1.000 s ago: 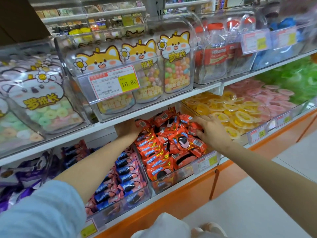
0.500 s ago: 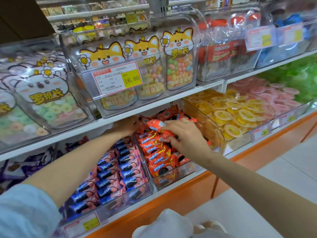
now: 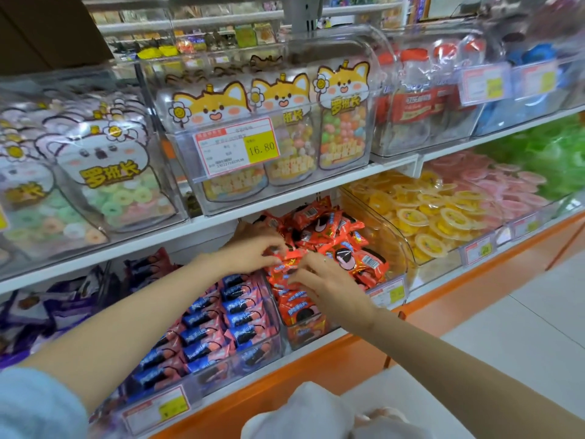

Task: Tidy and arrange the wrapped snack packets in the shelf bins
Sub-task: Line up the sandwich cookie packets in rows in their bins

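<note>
Pinches one orange packet (image 3: 286,260) with the left hand (image 3: 253,253), fingers curled over its far edge, and closes on the same packet from the near side with the right hand (image 3: 329,282), fingers bent round it. Holds it just over the front row (image 3: 294,307) of like packets standing on edge below both palms inside the clear bin (image 3: 311,332). Past the fingertips and to the right of the right hand: a loose heap (image 3: 335,239) of the same packets, piled high and untidy. Likely trouble first from that heap: nudged by a knuckle while slotting the packet down, could slide forward and bury the row. Glossy wrap, so could slip out of a light pinch and drop over the low front wall beneath the right wrist onto the floor (image 3: 522,327), or sideways into the blue-and-pink packets (image 3: 228,315) under the left forearm, mixing the two kinds. Pressing down too hard to wedge it in could tip the neighbours flat or crack the contents. Worth minding the right forearm too, close above the bin's price tag (image 3: 387,294)
</note>
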`<state>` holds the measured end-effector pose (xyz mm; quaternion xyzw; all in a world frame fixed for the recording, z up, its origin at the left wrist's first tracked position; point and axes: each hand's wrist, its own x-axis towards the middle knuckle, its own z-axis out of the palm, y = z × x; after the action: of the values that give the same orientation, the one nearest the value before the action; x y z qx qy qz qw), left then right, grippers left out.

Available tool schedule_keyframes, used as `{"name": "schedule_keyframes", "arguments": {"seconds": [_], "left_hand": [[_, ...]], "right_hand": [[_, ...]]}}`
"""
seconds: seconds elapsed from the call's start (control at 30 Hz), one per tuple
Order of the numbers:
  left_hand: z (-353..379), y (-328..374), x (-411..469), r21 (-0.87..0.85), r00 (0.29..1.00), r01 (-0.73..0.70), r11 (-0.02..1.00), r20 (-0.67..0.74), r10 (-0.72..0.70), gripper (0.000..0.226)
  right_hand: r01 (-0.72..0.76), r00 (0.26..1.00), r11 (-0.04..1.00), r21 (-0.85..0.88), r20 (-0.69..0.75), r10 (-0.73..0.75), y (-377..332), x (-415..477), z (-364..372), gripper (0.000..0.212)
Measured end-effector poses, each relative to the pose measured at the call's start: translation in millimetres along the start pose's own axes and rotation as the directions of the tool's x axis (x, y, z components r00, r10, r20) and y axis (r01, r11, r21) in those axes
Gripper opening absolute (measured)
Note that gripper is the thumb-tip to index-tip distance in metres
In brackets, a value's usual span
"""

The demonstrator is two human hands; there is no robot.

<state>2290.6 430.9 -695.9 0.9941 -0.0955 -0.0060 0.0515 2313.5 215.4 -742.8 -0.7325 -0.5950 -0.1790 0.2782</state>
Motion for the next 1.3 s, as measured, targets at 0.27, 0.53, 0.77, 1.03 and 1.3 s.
{"name": "schedule_keyframes", "arguments": {"seconds": [0.27,0.53,0.77,1.03,1.3], "left_hand": [[-10,-4,-3,0.068,0.986,0.147,0.987,-0.087,-0.141,0.027],[0,7,-4,-0.073,0.992,0.124,0.990,0.040,-0.121,0.041],[-13,11,-9,-0.126,0.966,0.108,0.986,-0.221,-0.134,0.026],[-15,24,-14,-0.188,0.921,-0.010,0.982,-0.385,-0.065,0.035],[1,26,-22,-0.279,0.991,0.021,0.960,-0.123,-0.058,0.016]], "right_hand": [[-0.309,0.936,0.949,0.057,-0.159,0.315,13,-6,-30,0.028],[-0.611,0.667,0.625,-0.486,0.109,0.737,45,-8,-17,0.069],[-0.712,0.675,0.666,0.224,-0.046,0.737,25,16,-29,0.048],[-0.574,0.818,0.800,0.176,0.170,0.549,-4,34,3,0.041],[-0.693,0.720,0.719,-0.051,0.008,0.694,68,26,-30,0.032]]}}
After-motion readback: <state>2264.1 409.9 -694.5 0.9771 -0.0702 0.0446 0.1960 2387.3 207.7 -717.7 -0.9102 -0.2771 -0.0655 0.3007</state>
